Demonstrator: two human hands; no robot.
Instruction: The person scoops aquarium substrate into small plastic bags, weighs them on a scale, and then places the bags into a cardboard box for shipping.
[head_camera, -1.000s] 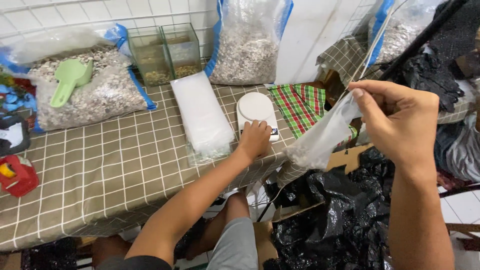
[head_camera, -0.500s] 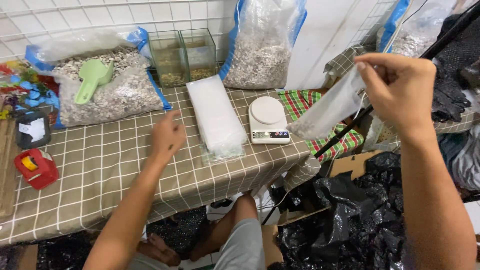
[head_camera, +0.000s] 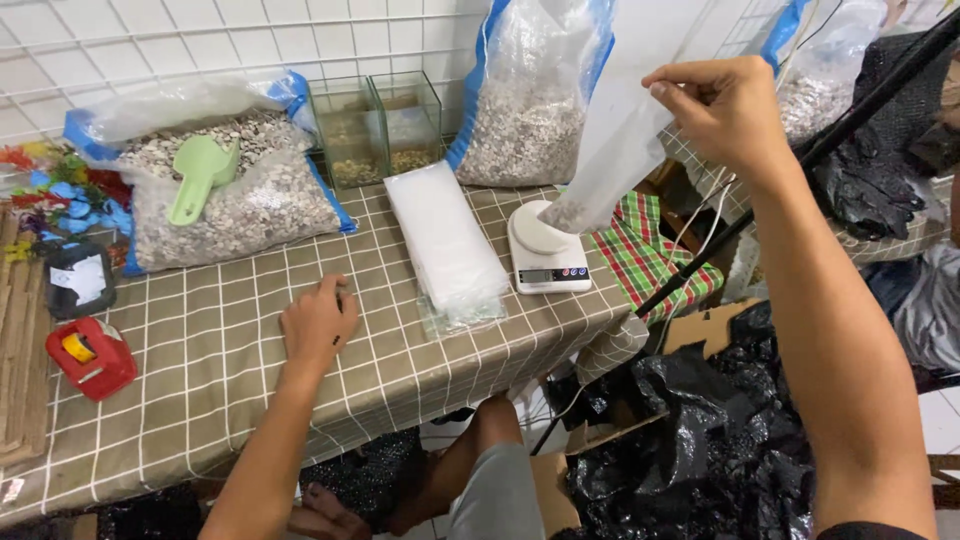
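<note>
Clear plastic bag (head_camera: 610, 150) is pinched by its top in the right hand (head_camera: 725, 110), dangling over the white scale (head_camera: 545, 255). Left hand (head_camera: 318, 322) is rested loosely curled, empty, on the checked tablecloth (head_camera: 200, 360), near left.

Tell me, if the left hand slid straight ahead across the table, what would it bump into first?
Probably the open bag of pale gravel with the green scoop. The left hand points up and slightly left over bare checked tablecloth, though depth is hard to judge.
</note>
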